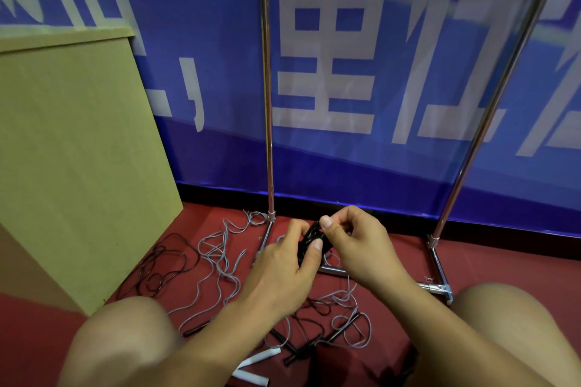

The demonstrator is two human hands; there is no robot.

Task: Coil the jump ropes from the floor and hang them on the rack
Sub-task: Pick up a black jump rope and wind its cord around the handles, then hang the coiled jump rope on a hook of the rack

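Presently coiling: left hand [283,264] and right hand [352,242] both pinch a small black rope bundle [309,240] above the red floor [487,264]; next, probably hang it on the chrome tubular rack [267,104], grey and black ropes [220,254] still loose.

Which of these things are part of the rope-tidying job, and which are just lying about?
Part of the job:
black coil, held in left hand and right hand
grey rope on floor
black rope on floor
rack

Just there:
cardboard box
blue banner
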